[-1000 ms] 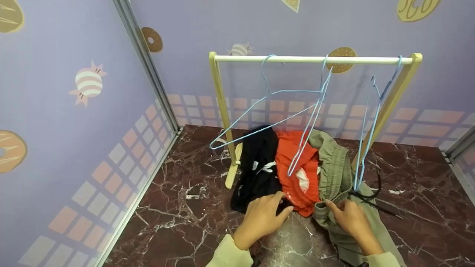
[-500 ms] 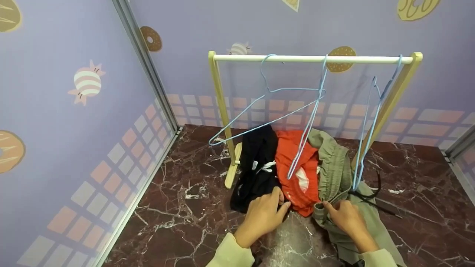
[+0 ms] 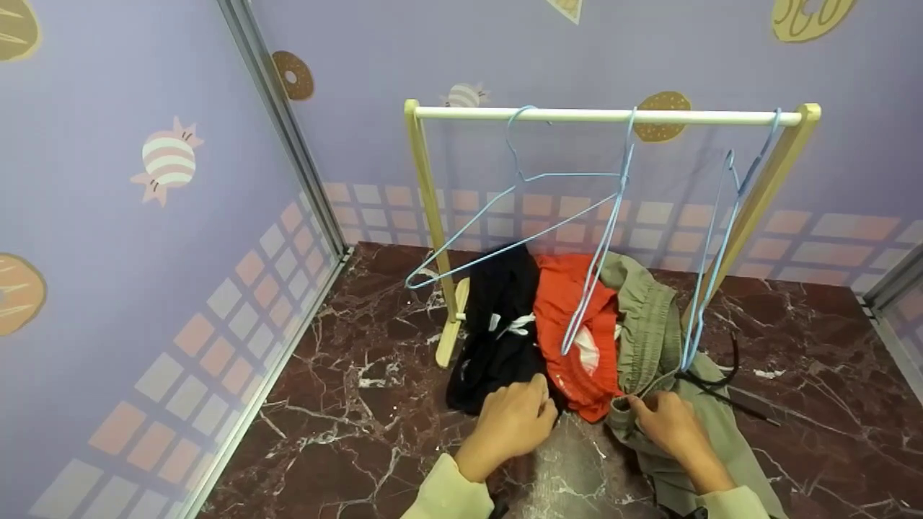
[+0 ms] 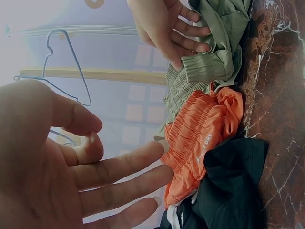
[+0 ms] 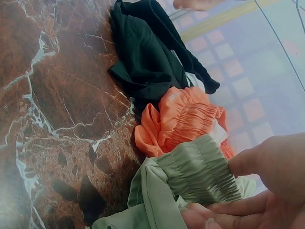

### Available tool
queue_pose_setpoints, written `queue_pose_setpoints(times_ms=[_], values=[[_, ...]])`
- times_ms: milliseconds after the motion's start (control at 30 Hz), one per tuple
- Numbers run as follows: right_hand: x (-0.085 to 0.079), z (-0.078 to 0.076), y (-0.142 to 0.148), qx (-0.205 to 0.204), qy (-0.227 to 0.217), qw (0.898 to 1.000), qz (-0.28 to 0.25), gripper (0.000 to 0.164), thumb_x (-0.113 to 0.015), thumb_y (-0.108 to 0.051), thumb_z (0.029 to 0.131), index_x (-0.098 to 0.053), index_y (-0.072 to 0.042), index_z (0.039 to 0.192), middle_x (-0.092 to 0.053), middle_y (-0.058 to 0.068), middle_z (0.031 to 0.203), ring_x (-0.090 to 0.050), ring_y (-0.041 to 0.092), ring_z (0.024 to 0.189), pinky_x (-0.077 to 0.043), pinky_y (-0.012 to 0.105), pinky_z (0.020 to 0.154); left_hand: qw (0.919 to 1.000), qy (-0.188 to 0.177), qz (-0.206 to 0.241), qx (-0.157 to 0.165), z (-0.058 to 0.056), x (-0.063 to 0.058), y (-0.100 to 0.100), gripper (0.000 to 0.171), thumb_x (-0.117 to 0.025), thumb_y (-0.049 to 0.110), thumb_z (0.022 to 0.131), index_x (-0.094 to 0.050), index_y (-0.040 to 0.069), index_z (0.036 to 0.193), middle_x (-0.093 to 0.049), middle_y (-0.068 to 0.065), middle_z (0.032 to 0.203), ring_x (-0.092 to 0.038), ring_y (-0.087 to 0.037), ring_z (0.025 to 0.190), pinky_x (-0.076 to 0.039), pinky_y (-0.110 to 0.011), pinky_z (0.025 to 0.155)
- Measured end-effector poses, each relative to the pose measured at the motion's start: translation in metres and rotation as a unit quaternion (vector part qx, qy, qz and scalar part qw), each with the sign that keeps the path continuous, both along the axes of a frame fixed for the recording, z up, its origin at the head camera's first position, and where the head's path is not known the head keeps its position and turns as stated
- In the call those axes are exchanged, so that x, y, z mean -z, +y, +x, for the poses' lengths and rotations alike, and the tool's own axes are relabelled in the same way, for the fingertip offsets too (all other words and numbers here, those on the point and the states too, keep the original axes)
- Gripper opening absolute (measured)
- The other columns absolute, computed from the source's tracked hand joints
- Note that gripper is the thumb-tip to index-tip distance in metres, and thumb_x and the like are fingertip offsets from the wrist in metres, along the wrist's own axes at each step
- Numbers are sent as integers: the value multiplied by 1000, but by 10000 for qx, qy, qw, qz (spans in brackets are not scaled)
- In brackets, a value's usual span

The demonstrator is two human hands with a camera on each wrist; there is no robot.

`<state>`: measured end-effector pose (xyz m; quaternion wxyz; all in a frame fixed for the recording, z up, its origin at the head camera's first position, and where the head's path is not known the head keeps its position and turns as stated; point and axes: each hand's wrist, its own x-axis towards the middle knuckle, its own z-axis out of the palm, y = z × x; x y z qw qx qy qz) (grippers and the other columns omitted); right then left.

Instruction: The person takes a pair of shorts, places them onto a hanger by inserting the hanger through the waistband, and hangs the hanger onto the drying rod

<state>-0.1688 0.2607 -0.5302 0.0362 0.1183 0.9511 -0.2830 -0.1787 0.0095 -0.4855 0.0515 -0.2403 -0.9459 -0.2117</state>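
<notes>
My left hand [image 3: 510, 422] hovers by the front of the black garment [image 3: 497, 367]. In the left wrist view its thumb and index fingertips meet with nothing between them, while the other fingers stretch out. My right hand [image 3: 674, 425] is at the green pants [image 3: 647, 324]. Its thumb lies right at the gathered edge [image 5: 205, 167], and its loosely extended fingers are beside the cloth. Red-orange shorts [image 3: 577, 324] with elastic gathers lie between the black and green garments. Blue wire hangers [image 3: 515, 189] dangle above the clothes.
A wooden rack with a white rail [image 3: 577, 114] stands over the clothes near the back wall, its left foot [image 3: 452, 339] on the floor. A black drawstring [image 3: 735, 404] trails right of the green pants. Dark red marbled surface [image 3: 346, 432] spreads around; a patterned wall [image 3: 216, 216] rises at left.
The left thumb has moved in toward the index finger. The right hand has shifted very slightly left. The hangers sway a little, and the clothes lie as before.
</notes>
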Motion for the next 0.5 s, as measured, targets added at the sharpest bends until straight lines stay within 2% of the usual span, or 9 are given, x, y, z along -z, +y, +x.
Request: queue_pose_setpoints(times_ms=[133,233,367,500], values=[[-1,0,-1,-31,50,10000,65,31,-55,-31,86,-54,-10,63,-56,5,62,-49,22,58,-34,34,52,10000,37,-23,-29,0,0,0,18,-52,26,83,-43,21,69,-41,10,54,-43,-14,46,-27,-28,40],[0,0,-1,-12,88,9999,93,28,-54,-26,84,-48,-9,62,-50,5,60,-46,22,56,-32,32,50,9997,197,-120,25,0,2,0,19,-52,25,85,-44,21,68,-44,8,54,-46,-15,45,-26,-28,39],[3,1,0,-2,155,9999,40,26,-56,-22,81,-44,-8,63,-47,6,59,-45,21,55,-32,32,49,9989,389,-217,127,0,5,1,21,-53,24,85,-47,21,66,-48,7,56,-48,-14,45,-26,-26,38],[4,2,1,-24,189,9998,39,25,-60,-21,79,-44,-7,65,-46,7,60,-44,22,57,-32,32,51,9989,365,-247,181,1,7,2,19,-57,24,80,-48,21,64,-47,9,56,-44,-11,44,-26,-25,38]])
